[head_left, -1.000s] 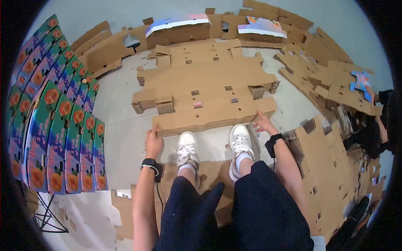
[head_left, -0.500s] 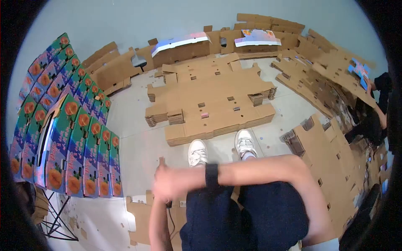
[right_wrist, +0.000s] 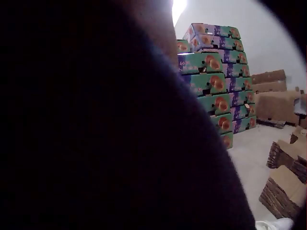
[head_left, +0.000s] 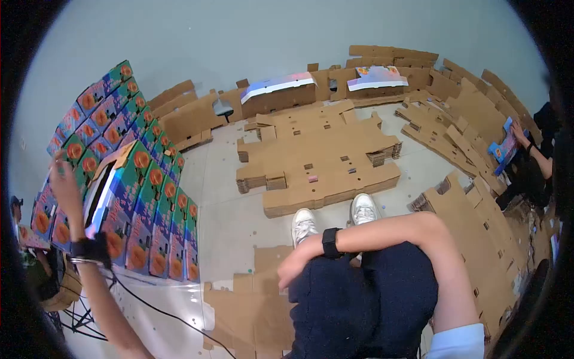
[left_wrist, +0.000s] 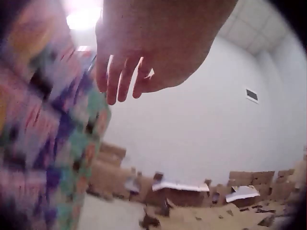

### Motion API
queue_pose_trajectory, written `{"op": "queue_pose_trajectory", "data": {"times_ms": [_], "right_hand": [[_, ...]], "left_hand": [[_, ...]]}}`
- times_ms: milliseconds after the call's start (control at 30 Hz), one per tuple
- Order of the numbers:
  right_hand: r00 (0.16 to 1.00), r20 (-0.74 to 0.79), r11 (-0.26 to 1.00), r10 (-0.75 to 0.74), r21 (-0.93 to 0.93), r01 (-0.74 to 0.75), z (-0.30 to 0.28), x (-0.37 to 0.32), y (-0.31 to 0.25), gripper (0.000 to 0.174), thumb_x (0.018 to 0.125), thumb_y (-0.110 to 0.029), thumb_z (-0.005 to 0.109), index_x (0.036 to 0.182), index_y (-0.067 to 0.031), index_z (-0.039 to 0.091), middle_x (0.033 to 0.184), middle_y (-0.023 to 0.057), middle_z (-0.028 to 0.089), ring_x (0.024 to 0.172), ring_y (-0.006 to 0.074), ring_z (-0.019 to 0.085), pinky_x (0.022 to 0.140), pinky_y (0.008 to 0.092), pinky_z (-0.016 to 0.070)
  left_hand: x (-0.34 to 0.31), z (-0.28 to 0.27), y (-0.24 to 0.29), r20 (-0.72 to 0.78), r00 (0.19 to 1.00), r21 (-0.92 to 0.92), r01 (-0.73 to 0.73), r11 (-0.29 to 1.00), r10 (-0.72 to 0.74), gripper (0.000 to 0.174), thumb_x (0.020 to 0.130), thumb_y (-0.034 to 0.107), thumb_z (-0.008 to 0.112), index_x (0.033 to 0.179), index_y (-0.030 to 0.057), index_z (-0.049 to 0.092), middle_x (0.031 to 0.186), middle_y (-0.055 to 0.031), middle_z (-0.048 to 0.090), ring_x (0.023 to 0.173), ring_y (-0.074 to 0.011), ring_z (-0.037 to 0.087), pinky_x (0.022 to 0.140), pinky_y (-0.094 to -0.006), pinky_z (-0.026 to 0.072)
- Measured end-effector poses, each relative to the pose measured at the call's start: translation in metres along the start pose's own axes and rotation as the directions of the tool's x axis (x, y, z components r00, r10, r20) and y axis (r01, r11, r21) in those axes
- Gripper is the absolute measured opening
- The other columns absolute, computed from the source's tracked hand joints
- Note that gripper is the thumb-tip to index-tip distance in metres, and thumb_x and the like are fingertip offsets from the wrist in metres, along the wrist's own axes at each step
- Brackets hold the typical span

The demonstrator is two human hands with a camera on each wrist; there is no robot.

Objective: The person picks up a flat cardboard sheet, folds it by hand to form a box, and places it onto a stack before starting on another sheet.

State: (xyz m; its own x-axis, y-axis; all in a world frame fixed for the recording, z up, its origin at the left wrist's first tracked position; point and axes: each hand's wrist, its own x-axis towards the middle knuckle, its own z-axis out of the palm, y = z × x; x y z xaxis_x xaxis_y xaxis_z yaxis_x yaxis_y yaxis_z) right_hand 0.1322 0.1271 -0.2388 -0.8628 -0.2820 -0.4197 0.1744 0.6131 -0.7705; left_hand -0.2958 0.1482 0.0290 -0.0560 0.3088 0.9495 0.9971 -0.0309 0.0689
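My left hand point(head_left: 64, 179) is raised at the left beside the stacked fruit-printed cartons point(head_left: 140, 203). In the left wrist view its fingers point(left_wrist: 123, 84) are extended with gaps between them and nothing in them. A top carton point(head_left: 110, 185) near this hand shows a dark opening along its upper side. My right hand point(head_left: 297, 263) hangs loosely by my knee, over the dark shorts point(head_left: 347, 305), holding nothing. In the right wrist view dark cloth fills most of the picture.
Flat brown cardboard blanks point(head_left: 317, 146) lie piled ahead of my shoes point(head_left: 305, 224). More cardboard point(head_left: 472, 239) is stacked at the right, where another person's hand point(head_left: 519, 133) is at a blue printed piece point(head_left: 505, 149). A cable point(head_left: 173, 314) trails from my left wrist.
Both hands have left the front edge of the cardboard pile. The left hand rose leftward to the cartons; the right crossed leftward, then settled by my knee. The view turned left.
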Motion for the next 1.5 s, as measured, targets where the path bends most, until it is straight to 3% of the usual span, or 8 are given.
{"op": "queue_pose_trajectory", "data": {"times_ms": [133,233,300,533,900,1033,1167,1500], "right_hand": [[0.999,-0.041,0.999,-0.012,-0.053,0.010,0.002,0.001,0.011,0.047,0.092,-0.031,0.037,0.098,0.0134,0.053,0.089,0.0248,0.061,0.081,0.0293,0.054,0.079,0.0423,0.0403],[0.999,-0.036,0.996,-0.023,-0.086,0.020,0.002,0.003,0.013,0.048,0.091,-0.030,0.037,0.099,0.0141,0.053,0.091,0.0248,0.062,0.084,0.0288,0.055,0.080,0.0430,0.0400],[0.995,-0.087,0.998,0.058,0.007,-0.058,-0.001,-0.004,0.005,0.047,0.091,-0.030,0.037,0.098,0.0140,0.053,0.090,0.0245,0.062,0.083,0.0289,0.055,0.080,0.0427,0.0402],[0.997,-0.081,1.000,-0.002,-0.010,0.001,-0.004,0.007,0.016,0.045,0.091,-0.030,0.037,0.094,0.0108,0.056,0.082,0.0200,0.062,0.075,0.0277,0.054,0.075,0.0417,0.0422],[0.942,-0.304,0.987,0.141,-0.036,-0.159,-0.015,-0.020,-0.033,0.027,0.088,-0.024,0.047,0.098,-0.0035,0.062,0.083,0.0148,0.065,0.077,0.0361,0.060,0.069,0.0438,0.0468],[0.643,-0.765,0.873,-0.028,-0.332,-0.357,0.002,-0.059,-0.080,0.023,0.085,-0.023,0.051,0.095,-0.0050,0.062,0.088,0.0110,0.063,0.084,0.0283,0.060,0.075,0.0392,0.0455],[0.665,-0.715,0.461,-0.216,-0.675,-0.576,0.048,-0.103,-0.093,0.019,0.079,-0.022,0.058,0.090,-0.0075,0.063,0.102,0.0091,0.058,0.093,0.0238,0.058,0.077,0.0381,0.0451],[0.746,-0.593,0.747,0.302,-0.339,-0.572,0.172,-0.164,-0.080,0.025,0.081,-0.022,0.054,0.095,-0.0038,0.064,0.096,0.0158,0.062,0.086,0.0319,0.062,0.076,0.0449,0.0489]], "left_hand": [[-0.009,0.030,-0.083,-0.008,0.999,0.484,0.048,0.873,-0.050,0.041,0.097,0.027,0.039,0.126,-0.0006,0.045,0.114,-0.0218,0.058,0.105,-0.0393,0.053,0.089,-0.0432,0.0423],[-0.115,0.084,-0.128,0.450,0.583,0.659,0.294,0.692,-0.676,0.074,0.083,0.063,0.041,0.105,-0.0044,0.062,0.109,-0.0290,0.058,0.107,-0.0410,0.054,0.092,-0.0492,0.0404],[-0.096,0.076,-0.117,0.600,0.504,0.536,0.323,0.780,-0.622,0.076,0.085,0.061,0.035,0.109,-0.0059,0.059,0.112,-0.0294,0.057,0.111,-0.0409,0.053,0.094,-0.0503,0.0386],[-0.103,0.063,-0.108,0.506,0.564,0.541,0.381,0.749,-0.653,0.069,0.083,0.061,0.043,0.110,-0.0014,0.058,0.113,-0.0240,0.059,0.108,-0.0407,0.054,0.091,-0.0493,0.0398],[-0.126,0.026,0.074,0.361,0.893,0.244,0.188,0.951,-0.269,0.050,0.076,0.047,0.067,0.088,-0.0012,0.063,0.090,-0.0225,0.064,0.088,-0.0380,0.061,0.074,-0.0433,0.0466],[-0.145,0.041,0.152,0.391,0.902,-0.073,0.231,0.970,-0.185,0.052,0.075,0.048,0.068,0.083,-0.0029,0.065,0.082,-0.0204,0.065,0.079,-0.0330,0.063,0.070,-0.0409,0.0468],[-0.159,0.070,0.223,0.719,0.687,-0.342,0.478,0.809,-0.102,0.052,0.074,0.049,0.069,0.077,-0.0023,0.067,0.072,-0.0180,0.064,0.069,-0.0262,0.063,0.067,-0.0368,0.0476],[-0.167,0.075,0.379,0.762,0.550,-0.591,0.374,0.715,0.343,0.058,0.075,0.053,0.064,0.071,-0.0053,0.065,0.067,-0.0198,0.063,0.066,-0.0297,0.063,0.064,-0.0394,0.0475]]}}
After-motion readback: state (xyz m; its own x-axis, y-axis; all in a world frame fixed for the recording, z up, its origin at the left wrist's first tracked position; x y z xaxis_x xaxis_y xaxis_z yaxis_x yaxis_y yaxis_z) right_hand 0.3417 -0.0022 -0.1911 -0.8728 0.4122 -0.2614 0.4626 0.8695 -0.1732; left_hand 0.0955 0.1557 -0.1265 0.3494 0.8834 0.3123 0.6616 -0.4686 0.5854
